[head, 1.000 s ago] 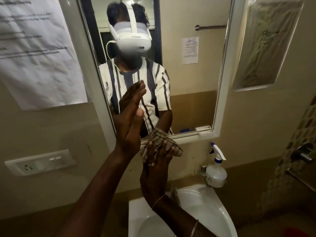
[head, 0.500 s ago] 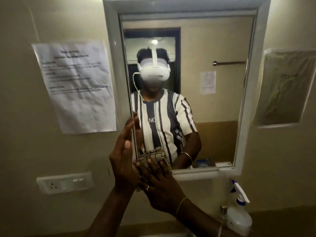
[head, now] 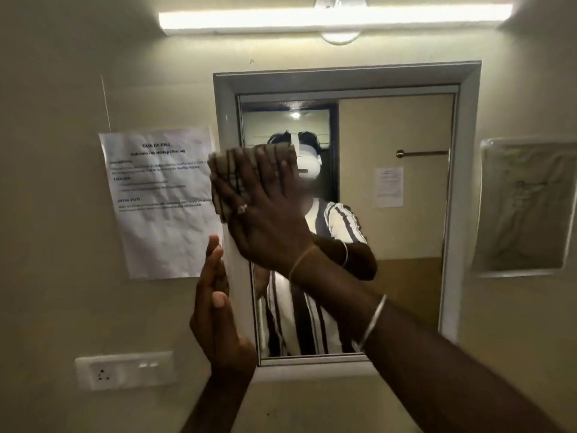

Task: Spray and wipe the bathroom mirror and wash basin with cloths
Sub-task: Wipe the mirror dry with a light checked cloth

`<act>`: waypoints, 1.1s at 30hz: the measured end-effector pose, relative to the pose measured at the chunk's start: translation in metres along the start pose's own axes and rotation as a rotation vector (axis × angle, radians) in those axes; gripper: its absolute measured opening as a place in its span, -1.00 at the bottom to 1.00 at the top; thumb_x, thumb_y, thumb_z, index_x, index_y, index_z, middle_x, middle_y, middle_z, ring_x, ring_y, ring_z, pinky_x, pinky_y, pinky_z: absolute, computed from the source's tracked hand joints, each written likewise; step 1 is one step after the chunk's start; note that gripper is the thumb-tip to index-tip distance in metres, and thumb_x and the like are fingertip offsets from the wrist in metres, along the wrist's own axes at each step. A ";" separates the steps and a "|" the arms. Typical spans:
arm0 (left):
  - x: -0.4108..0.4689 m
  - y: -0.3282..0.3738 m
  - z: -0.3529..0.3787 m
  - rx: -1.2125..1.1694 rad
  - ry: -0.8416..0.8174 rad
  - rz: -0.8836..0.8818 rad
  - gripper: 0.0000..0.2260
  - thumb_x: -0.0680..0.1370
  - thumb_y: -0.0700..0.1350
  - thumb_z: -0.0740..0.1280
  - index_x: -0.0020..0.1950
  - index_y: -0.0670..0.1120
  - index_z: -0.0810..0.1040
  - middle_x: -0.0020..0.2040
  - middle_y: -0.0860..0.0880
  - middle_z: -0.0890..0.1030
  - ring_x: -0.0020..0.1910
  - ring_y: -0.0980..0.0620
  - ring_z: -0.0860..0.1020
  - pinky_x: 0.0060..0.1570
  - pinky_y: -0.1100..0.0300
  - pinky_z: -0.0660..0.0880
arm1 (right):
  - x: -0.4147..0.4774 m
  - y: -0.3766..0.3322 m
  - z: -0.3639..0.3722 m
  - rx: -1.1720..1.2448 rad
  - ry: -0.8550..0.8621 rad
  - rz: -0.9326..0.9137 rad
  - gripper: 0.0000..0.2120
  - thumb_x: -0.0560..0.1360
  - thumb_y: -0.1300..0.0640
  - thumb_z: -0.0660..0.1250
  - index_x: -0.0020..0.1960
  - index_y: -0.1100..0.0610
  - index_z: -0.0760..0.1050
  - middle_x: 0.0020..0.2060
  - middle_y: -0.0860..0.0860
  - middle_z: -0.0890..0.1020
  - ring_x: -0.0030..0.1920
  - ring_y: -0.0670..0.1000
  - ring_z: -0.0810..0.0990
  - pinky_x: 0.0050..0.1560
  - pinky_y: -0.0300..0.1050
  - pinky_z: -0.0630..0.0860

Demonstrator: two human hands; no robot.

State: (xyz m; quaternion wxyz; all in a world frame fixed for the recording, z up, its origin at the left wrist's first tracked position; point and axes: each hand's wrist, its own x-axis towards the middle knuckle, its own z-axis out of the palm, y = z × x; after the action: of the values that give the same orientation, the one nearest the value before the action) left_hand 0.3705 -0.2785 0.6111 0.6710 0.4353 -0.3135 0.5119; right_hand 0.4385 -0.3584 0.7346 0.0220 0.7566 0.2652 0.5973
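Note:
A wall mirror (head: 390,229) in a pale grey frame (head: 462,214) faces me. My right hand (head: 265,214) presses a checked brown cloth (head: 228,179) flat against the mirror's upper left, over the left side of the frame. My left hand (head: 215,310) rests edge-on against the left frame lower down, fingers straight and together, holding nothing. The wash basin and spray bottle are out of view.
A printed paper sheet (head: 162,201) is taped to the wall left of the mirror. A white socket and switch plate (head: 125,370) sits below it. A plastic-covered picture (head: 524,207) hangs on the right. A tube light (head: 334,18) glows above.
My right hand has carried the cloth up from the mirror's bottom edge to its upper left. My view has tilted up, so the basin and spray bottle have dropped out of sight.

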 end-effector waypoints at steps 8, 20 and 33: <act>0.000 -0.005 0.035 -0.005 -0.116 -0.110 -0.52 0.71 0.05 0.15 0.51 -0.24 0.41 0.54 -0.16 0.45 0.56 -0.07 0.39 0.41 0.23 0.42 | 0.062 0.037 -0.019 -0.086 0.083 -0.065 -0.45 0.64 -0.13 0.09 0.60 -0.06 0.27 0.62 0.19 0.20 0.63 0.30 0.06 0.57 0.31 -0.01; -0.002 -0.018 0.051 -0.013 -0.197 -0.049 -0.57 0.65 -0.37 -0.04 0.52 -0.43 0.24 0.54 -0.17 0.42 0.56 0.03 0.39 0.42 0.26 0.40 | -0.019 0.163 -0.066 -0.269 0.099 0.172 -0.43 0.69 -0.18 0.04 0.65 -0.06 0.10 0.65 0.19 0.07 0.63 0.33 -0.02 0.56 0.40 -0.03; -0.012 -0.031 0.032 0.017 -0.127 -0.105 -0.58 0.67 -0.31 0.01 0.54 -0.32 0.27 0.46 0.18 0.53 0.52 0.05 0.43 0.43 0.23 0.41 | -0.053 0.122 -0.042 -0.134 0.180 0.415 -0.41 0.68 -0.16 0.05 0.66 -0.07 0.00 0.63 0.26 0.06 0.62 0.39 -0.01 0.53 0.49 -0.06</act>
State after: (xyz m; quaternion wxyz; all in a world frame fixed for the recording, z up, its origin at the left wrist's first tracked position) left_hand 0.3975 -0.3155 0.6066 0.6720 0.4883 -0.3276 0.4501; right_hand 0.4376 -0.4980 0.7419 -0.0748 0.7354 0.0643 0.6704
